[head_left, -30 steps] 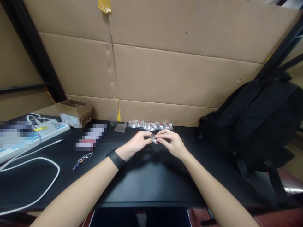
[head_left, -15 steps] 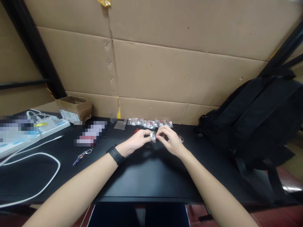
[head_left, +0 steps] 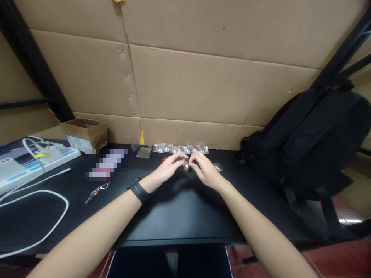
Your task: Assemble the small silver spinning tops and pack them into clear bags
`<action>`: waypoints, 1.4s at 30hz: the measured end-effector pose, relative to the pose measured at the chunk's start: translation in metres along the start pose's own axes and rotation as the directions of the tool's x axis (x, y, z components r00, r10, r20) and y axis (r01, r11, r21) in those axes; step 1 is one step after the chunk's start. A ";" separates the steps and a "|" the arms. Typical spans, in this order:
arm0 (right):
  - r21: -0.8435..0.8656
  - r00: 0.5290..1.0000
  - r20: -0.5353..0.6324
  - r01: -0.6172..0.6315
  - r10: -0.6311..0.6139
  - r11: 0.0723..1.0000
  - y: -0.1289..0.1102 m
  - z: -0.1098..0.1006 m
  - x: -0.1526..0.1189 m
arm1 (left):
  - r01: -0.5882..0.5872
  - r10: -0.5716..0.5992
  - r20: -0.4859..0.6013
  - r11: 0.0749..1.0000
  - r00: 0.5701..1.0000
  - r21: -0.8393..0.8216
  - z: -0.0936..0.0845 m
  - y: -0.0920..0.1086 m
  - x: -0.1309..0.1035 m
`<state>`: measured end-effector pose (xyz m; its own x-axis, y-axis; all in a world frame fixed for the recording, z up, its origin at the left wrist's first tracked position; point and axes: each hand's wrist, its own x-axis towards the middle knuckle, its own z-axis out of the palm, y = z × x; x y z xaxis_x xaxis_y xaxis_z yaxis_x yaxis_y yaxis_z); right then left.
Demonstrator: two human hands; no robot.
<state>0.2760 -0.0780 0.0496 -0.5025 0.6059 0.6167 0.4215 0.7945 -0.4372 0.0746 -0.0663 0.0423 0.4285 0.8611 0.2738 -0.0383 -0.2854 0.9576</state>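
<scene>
Between my hands, above the black table (head_left: 179,216), is a small round silver metal disc (head_left: 186,166) with a bit of red on it. My left hand (head_left: 170,168) pinches the disc from its left side. The fingers of my right hand (head_left: 204,168) are closed at its right edge, and the fingertips partly hide it. A second round metal piece (head_left: 217,167) lies on the table just right of my right hand. Beyond my hands is a row of small clear packets (head_left: 181,149) with shiny round pieces inside. Something small and red (head_left: 164,158) shows beside my left hand.
A cardboard box (head_left: 85,133), a white power strip (head_left: 40,166), a white cable (head_left: 65,208) and a keychain (head_left: 94,194) are at the left. A flat clear packet (head_left: 144,153) lies near the cardboard wall (head_left: 185,85). A black backpack (head_left: 313,143) fills the right side.
The disc has turned in my fingers and shows a different face, with red at its lower edge. The view has shifted slightly, and the metal piece at the right is now fully visible.
</scene>
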 end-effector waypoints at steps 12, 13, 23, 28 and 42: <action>0.005 1.000 -0.018 -0.010 0.010 1.000 0.001 -0.002 -0.002 | -0.104 0.094 0.123 0.992 0.988 0.073 -0.003 -0.013 0.001; 0.003 1.000 -0.018 -0.010 0.010 1.000 0.001 -0.002 -0.002 | -0.112 0.097 0.119 0.986 0.988 0.126 -0.004 -0.012 0.001; -0.008 0.999 0.038 -0.004 0.005 1.000 0.000 -0.005 -0.002 | -0.154 0.105 0.166 0.936 0.981 0.318 -0.008 -0.004 0.004; -0.018 0.996 0.085 0.000 0.002 1.000 0.005 -0.001 -0.004 | -0.241 0.153 0.212 0.834 0.965 0.496 -0.015 -0.005 0.002; -0.190 0.984 0.173 -0.007 0.040 0.982 0.013 0.002 -0.006 | -0.290 0.029 0.335 0.577 0.942 0.764 -0.016 -0.014 -0.004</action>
<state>0.2828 -0.0716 0.0392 -0.6083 0.6350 0.4762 0.5603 0.7685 -0.3091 0.0589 -0.0593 0.0294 0.7051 0.6615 0.2553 0.5434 -0.7355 0.4046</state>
